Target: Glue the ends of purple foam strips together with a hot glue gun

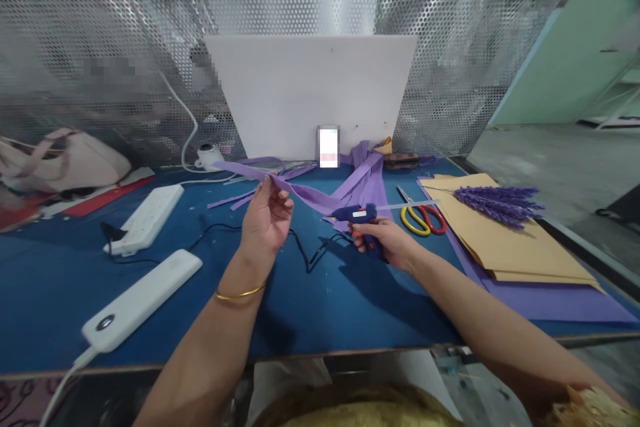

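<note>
My left hand (270, 213) pinches a long purple strip (310, 196) between thumb and fingers, holding it above the table. The strip runs from the left of the hand rightward, toward more purple strips (367, 170) heaped at the back. In my right hand (383, 240) is a dark blue glue gun (356, 213), its fingers wrapped round the handle near the red trigger. The gun's nozzle points left, close to the strip; whether they touch I cannot tell. A clear glue stick (407, 205) sticks out of its rear, and a black cord trails left across the table.
Scissors (423, 219) with yellow and red handles lie right of the glue gun. Purple flowers (500, 205) rest on tan sheets (540, 250) farther right. Two white power strips (145, 297) lie left. A phone (329, 147) leans against the white board (315, 93) on the blue table (310, 307).
</note>
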### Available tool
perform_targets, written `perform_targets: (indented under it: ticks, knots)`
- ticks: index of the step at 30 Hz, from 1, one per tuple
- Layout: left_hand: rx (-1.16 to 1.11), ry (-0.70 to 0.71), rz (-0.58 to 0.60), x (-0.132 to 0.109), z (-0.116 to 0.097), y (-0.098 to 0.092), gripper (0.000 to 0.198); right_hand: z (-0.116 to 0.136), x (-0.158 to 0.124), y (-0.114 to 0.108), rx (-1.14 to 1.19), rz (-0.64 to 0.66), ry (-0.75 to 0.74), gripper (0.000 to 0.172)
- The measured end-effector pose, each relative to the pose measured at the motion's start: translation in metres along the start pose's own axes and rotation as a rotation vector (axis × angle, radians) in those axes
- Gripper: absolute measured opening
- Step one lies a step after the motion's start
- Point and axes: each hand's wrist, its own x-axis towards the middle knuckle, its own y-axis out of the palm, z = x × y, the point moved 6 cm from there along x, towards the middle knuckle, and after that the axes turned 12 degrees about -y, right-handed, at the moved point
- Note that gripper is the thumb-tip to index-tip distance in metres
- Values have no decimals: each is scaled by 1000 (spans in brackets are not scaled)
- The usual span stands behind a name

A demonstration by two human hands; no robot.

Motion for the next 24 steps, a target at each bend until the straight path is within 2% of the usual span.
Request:
perform_targets:
  ticks: [3, 6, 10, 12, 15, 18, 20, 22, 24]
  knots:
    - [-51, 39, 37, 0, -12, 1, 14, -3, 2, -1, -4, -1, 5, 16]
    - [-71, 51, 19, 1, -16, -1, 15, -2, 2, -7, -6, -3, -15, 18]
    - [-58, -11, 24, 2, -7, -1, 12, 4, -5, -21, -30, 30, -52, 27]
    - [-43, -48, 26, 2, 0, 0, 11, 9, -12, -27, -117, 87, -139, 32]
    - [-17, -75, 24, 2, 6, 0, 7, 21, -28, -24, -453, 302, -451, 35]
    - [19, -79, 8, 3, 10, -2, 8, 21, -53, -5, -831, 679, -805, 31]
    - [56, -77, 1, 3, 14, -2, 10, 14, -66, 4, -1050, 867, -975, 32]
    - [100, -73, -5, 3, 19, -3, 14, 10, -70, 8, -1229, 930, -1074, 37]
    - [149, -64, -14, 2, 24, -3, 21, 10, -68, 8, -1351, 938, -1134, 41]
